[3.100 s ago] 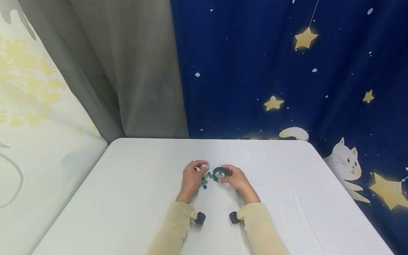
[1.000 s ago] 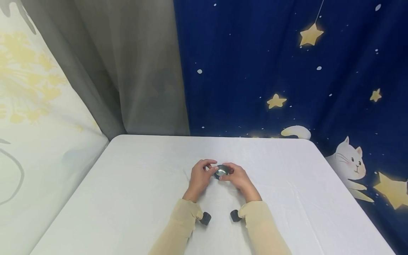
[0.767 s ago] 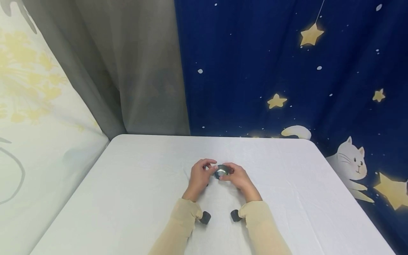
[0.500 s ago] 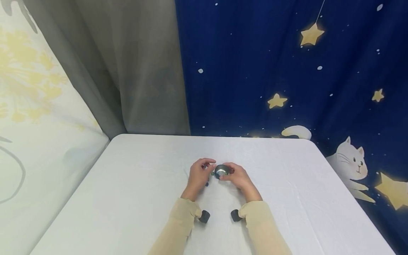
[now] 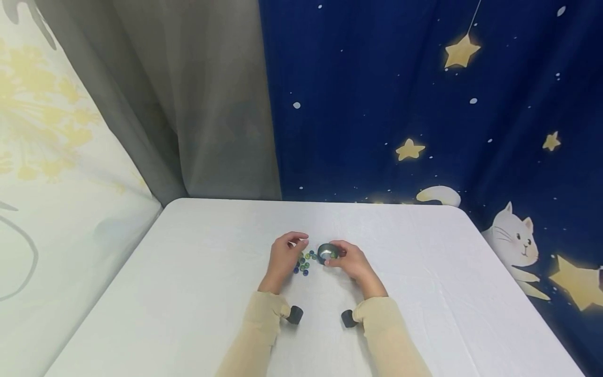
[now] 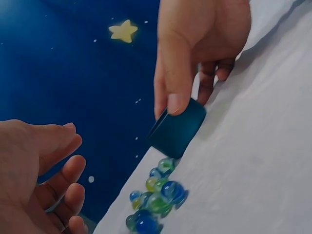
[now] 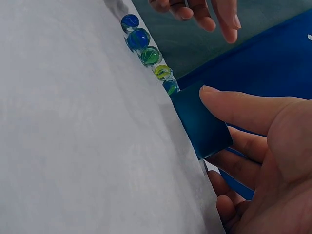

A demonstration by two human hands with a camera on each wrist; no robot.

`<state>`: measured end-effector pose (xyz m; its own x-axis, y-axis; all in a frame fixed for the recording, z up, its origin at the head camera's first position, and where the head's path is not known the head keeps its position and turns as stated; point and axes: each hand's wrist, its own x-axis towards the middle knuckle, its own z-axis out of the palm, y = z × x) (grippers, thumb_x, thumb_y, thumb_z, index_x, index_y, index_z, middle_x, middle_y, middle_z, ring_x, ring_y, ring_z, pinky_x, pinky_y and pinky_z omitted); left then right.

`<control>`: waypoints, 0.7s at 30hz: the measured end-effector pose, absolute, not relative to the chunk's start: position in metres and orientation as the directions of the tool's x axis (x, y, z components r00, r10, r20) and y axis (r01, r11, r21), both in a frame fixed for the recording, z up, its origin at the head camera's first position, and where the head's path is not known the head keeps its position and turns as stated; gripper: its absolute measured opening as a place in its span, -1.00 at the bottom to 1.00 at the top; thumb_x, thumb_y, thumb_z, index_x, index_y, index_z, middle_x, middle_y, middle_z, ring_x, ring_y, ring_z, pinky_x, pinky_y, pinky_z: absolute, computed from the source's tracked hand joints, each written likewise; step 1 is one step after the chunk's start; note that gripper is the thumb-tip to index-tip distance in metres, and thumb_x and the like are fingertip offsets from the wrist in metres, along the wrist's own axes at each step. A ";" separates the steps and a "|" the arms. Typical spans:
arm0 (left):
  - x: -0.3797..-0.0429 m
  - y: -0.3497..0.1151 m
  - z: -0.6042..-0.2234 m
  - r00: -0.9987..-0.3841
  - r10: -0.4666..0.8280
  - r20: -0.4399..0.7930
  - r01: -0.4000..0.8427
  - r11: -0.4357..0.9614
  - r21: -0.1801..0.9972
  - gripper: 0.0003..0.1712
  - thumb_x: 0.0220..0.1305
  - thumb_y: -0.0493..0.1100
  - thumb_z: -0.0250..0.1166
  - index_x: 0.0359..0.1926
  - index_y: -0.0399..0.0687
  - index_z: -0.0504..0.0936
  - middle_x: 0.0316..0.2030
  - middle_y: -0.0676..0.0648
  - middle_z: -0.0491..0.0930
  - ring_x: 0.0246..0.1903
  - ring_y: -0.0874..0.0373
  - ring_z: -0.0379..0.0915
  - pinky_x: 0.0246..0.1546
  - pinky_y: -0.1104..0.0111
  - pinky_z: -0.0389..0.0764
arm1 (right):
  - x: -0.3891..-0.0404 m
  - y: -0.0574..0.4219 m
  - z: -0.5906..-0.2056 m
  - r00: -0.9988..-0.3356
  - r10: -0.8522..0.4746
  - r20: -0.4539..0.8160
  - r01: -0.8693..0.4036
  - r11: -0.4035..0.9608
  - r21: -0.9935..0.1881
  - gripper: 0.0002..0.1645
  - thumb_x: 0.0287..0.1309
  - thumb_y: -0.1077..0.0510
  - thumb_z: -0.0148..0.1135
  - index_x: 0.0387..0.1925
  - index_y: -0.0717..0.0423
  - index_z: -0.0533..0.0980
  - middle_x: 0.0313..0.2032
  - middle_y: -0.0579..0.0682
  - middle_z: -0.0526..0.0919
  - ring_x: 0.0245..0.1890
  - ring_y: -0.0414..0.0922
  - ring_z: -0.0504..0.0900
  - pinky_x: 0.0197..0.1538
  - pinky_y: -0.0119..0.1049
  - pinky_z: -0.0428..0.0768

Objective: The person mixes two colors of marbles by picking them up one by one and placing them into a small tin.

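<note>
A small dark teal cup (image 5: pixel 322 260) with a shiny inside sits on the white table, and my right hand (image 5: pixel 352 263) grips it by the rim and side. In the right wrist view the thumb presses the upper edge of the cup (image 7: pixel 202 124), fingers behind it. Several blue, green and yellow glass marbles (image 5: pixel 303 267) lie in a loose cluster just left of the cup. My left hand (image 5: pixel 284 257) hovers beside and partly over them; the left wrist view shows this hand (image 6: pixel 34 170) with loosely bent fingers, holding nothing. Something greenish, perhaps a marble, shows inside the cup.
The white-covered table (image 5: pixel 212 251) reaches back to a grey curtain (image 5: pixel 221 104) and a blue star-patterned curtain (image 5: pixel 348 104). A dark device (image 5: pixel 294 314) is worn at the left wrist and another (image 5: pixel 348 318) at the right.
Three seconds ago my left fingers pinched a marble; then they came to the cup's rim. Now that hand has drawn back left, without a marble, uncovering the cluster. My right hand stays on the cup.
</note>
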<state>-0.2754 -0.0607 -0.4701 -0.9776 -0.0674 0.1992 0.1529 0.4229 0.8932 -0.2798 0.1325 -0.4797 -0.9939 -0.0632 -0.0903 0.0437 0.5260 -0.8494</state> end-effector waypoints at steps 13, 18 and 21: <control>-0.279 -0.075 -0.474 -0.986 -0.080 0.146 0.102 0.400 0.911 -0.85 0.26 -0.16 0.32 -0.15 0.00 0.72 -0.33 0.02 0.57 -0.28 0.09 0.44 -0.21 0.24 0.44 | -0.281 0.133 -0.481 -0.994 -0.055 -0.094 0.051 0.530 -0.847 -0.30 -0.16 0.17 0.53 0.13 0.04 0.55 0.06 0.08 0.61 0.08 0.09 0.53 0.11 0.13 0.42; -0.279 -0.079 -0.475 -0.991 -0.068 0.119 0.081 0.417 0.905 -0.84 0.27 -0.14 0.31 -0.14 -0.01 0.71 -0.33 0.01 0.57 -0.29 0.09 0.45 -0.20 0.24 0.45 | -0.281 0.133 -0.481 -0.994 -0.055 -0.096 0.053 0.526 -0.849 -0.30 -0.16 0.16 0.53 0.13 0.04 0.54 0.05 0.07 0.61 0.07 0.08 0.53 0.11 0.13 0.41; -0.281 -0.082 -0.476 -0.994 -0.059 0.093 0.058 0.437 0.898 -0.83 0.26 -0.14 0.32 -0.14 -0.02 0.71 -0.32 0.00 0.57 -0.29 0.09 0.44 -0.20 0.24 0.44 | -0.283 0.132 -0.482 -0.994 -0.053 -0.096 0.055 0.520 -0.853 -0.31 -0.15 0.17 0.52 0.13 0.03 0.54 0.05 0.06 0.61 0.08 0.08 0.52 0.12 0.13 0.41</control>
